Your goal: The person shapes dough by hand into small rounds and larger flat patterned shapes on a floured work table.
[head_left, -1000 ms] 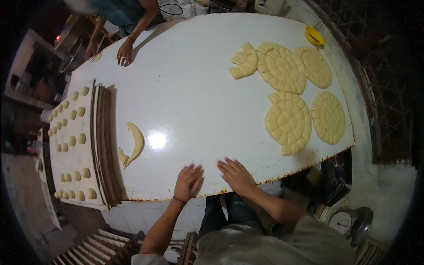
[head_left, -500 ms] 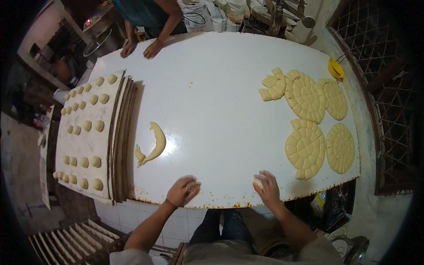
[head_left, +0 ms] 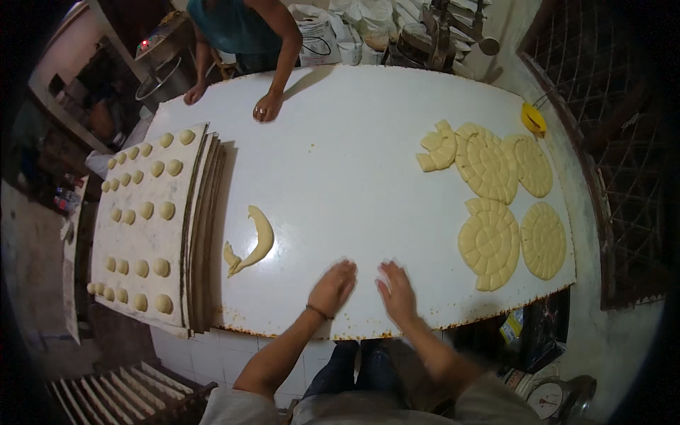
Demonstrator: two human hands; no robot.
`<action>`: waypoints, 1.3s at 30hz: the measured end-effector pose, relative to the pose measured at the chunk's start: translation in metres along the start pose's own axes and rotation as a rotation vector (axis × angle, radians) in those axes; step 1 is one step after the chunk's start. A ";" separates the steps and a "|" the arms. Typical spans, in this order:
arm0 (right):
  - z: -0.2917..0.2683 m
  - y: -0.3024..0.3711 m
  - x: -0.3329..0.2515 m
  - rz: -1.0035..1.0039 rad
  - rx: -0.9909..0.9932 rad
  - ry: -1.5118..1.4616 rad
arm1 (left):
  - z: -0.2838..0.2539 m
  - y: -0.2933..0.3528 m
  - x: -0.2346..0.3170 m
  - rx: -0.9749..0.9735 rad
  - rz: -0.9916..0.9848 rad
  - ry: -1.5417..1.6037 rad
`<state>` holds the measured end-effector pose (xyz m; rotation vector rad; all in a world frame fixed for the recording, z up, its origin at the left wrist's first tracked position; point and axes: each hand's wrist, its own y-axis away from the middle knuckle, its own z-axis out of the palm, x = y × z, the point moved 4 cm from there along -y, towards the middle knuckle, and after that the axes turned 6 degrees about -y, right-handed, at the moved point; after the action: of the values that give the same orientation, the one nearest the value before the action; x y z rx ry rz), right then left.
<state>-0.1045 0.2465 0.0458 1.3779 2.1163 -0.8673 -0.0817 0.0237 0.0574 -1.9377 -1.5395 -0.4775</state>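
Observation:
My left hand is cupped low on the white tabletop near its front edge, fingers together. Just right of it, my right hand curves over the table too, its thumb turned inward. Pale dough showed at both hands a moment ago; now the palms and fingers cover it. Left of my hands lies a curved strip of dough with a small torn end. To the right are scored dough rounds, cut into many small pieces, and another scored round beside them. A broken cluster of pieces lies farther back.
A stack of boards with rows of dough balls stands on the left. Across the white table, another person's hand rests on the surface. A yellow scoop-like thing sits at the far right corner. A dial scale is below right.
Both my hands have moved inward and slightly forward, closer together, and the dough at them is now hidden. The other person's right-side hand has shifted forward onto the table.

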 end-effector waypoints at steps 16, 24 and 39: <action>-0.037 0.058 0.036 -0.026 -0.068 -0.026 | -0.032 0.077 -0.079 -0.088 -0.004 0.186; -0.010 0.069 0.012 0.064 -0.232 -0.120 | -0.024 0.104 -0.064 0.017 0.011 0.021; -0.012 -0.014 0.026 0.005 -0.104 -0.036 | -0.039 0.027 -0.054 0.223 -0.239 -0.140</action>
<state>-0.1278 0.2672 0.0398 1.3045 2.0986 -0.7628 -0.0661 -0.0452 0.0468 -1.6560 -1.8415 -0.2584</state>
